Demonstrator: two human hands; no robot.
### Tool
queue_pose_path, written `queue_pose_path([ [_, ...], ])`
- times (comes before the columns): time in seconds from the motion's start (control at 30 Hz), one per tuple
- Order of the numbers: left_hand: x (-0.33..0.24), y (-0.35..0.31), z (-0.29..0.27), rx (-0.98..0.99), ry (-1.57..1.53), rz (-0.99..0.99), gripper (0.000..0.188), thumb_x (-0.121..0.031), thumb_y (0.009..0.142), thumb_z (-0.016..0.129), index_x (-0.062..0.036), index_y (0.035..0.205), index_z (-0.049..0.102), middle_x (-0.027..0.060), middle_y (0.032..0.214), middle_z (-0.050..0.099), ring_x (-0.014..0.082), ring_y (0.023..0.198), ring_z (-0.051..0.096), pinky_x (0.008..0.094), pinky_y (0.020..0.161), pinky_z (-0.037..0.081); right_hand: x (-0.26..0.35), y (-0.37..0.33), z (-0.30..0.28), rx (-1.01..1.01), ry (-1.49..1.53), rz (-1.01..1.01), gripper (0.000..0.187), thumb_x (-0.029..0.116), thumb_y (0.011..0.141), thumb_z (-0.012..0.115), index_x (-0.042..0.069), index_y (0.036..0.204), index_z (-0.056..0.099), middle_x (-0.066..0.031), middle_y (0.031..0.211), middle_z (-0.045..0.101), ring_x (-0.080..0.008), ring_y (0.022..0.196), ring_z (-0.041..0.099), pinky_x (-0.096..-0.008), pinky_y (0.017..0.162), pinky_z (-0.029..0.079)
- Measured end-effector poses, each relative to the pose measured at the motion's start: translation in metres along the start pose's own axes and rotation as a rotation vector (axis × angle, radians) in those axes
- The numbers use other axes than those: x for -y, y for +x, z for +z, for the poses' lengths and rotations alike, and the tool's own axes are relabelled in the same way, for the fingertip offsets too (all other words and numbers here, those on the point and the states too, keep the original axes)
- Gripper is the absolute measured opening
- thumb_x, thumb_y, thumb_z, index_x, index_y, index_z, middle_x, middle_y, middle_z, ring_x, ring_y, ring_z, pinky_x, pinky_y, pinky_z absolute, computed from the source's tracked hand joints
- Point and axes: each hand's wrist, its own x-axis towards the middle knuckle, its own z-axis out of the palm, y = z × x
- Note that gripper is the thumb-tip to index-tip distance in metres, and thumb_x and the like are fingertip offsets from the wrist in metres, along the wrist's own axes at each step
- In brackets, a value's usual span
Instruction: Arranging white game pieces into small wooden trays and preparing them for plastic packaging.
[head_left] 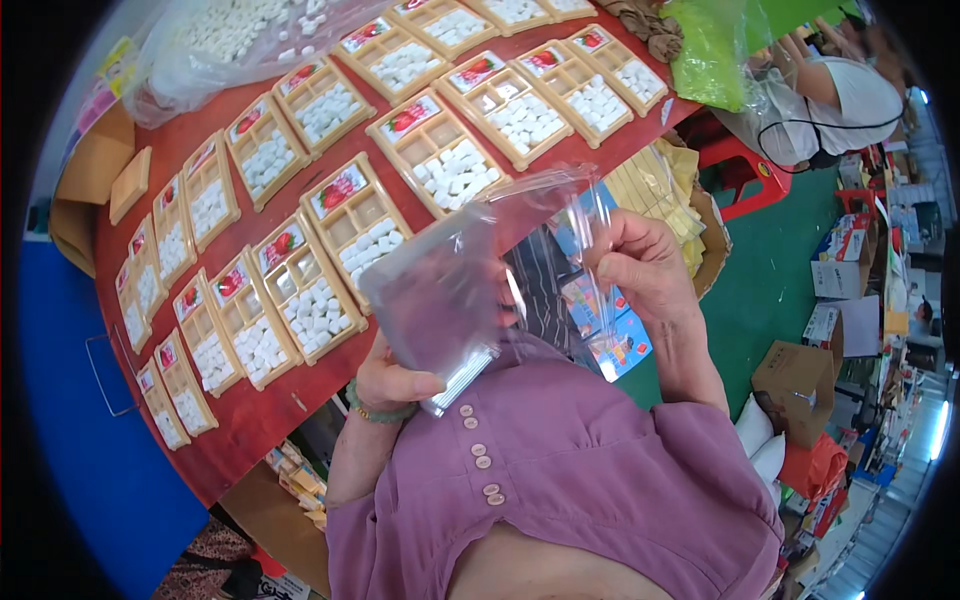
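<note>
My left hand [393, 380], with a green bead bracelet at its wrist, grips a stack of clear plastic bags [440, 290] in front of my chest. The thumb presses on the stack's lower edge. To the right, my right hand [648, 262] pinches the edge of a clear, crinkled plastic bag [560, 195] between thumb and fingers. This bag stretches across toward the stack; whether it is apart from it I cannot tell. Just beyond stand light wooden trays [377, 185] with white cubes [372, 245] in them and a strawberry picture card [338, 192] in the top compartment.
More such trays stand in rows on the red table [270, 415]. A large plastic bag of white cubes [235, 40] lies at the far left. Right of the table are a box of yellow packets [650, 190], a red stool [750, 180], cardboard boxes [797, 388] and another person [840, 95].
</note>
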Motion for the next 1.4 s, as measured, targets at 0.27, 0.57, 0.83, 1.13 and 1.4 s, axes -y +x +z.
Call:
queue_pose_path([
  [0.27,-0.007,0.004,0.006,-0.072,-0.021,0.020,0.104,-0.031,0.050,0.081,0.0130,0.135,0.037,0.0211,0.124,0.048,0.0300,0.109,0.060,0.0406,0.095,0.054,0.024,0.003,-0.023,-0.099,-0.102,-0.113,0.014,0.011,0.087,0.069,0.000,0.089,0.061,-0.0056,0.076,0.061,-0.0119,0.064,0.056,-0.0269,0.062,0.044],
  [0.57,-0.009,0.004,0.006,-0.095,0.024,0.020,0.106,-0.036,0.047,0.084,0.0140,0.129,0.040,0.0207,0.118,0.048,0.0289,0.101,0.061,0.0368,0.085,0.054,0.062,0.106,-0.144,-0.378,-0.504,-0.160,0.039,0.020,0.095,0.063,-0.001,0.128,0.059,0.0028,0.083,0.059,-0.0031,0.072,0.052,-0.0182,0.064,0.040],
  [0.83,-0.011,0.006,0.000,-0.189,0.033,0.043,0.103,-0.039,0.047,0.084,0.0125,0.127,0.044,0.0207,0.116,0.049,0.0290,0.096,0.061,0.0368,0.081,0.053,0.054,0.169,-0.182,-0.354,-0.540,-0.090,0.033,0.018,0.090,0.071,0.003,0.118,0.064,0.0029,0.085,0.063,-0.0023,0.068,0.052,-0.0169,0.059,0.039],
  [1.13,-0.013,0.014,-0.001,-0.096,0.035,0.045,0.101,-0.040,0.052,0.085,0.0117,0.128,0.045,0.0216,0.116,0.049,0.0294,0.097,0.061,0.0367,0.079,0.052,0.038,0.200,-0.193,-0.364,-0.804,-0.049,0.034,0.020,0.087,0.073,-0.001,0.114,0.068,-0.0014,0.093,0.068,-0.0061,0.080,0.060,-0.0193,0.070,0.047],
  [1.4,-0.014,0.014,-0.003,-0.063,0.021,-0.021,0.101,-0.041,0.054,0.085,0.0139,0.128,0.044,0.0229,0.117,0.049,0.0301,0.103,0.060,0.0379,0.083,0.051,0.032,0.203,-0.190,-0.354,-0.942,-0.118,0.033,0.020,0.087,0.072,0.001,0.114,0.069,-0.0021,0.094,0.069,-0.0072,0.082,0.060,-0.0227,0.074,0.048],
])
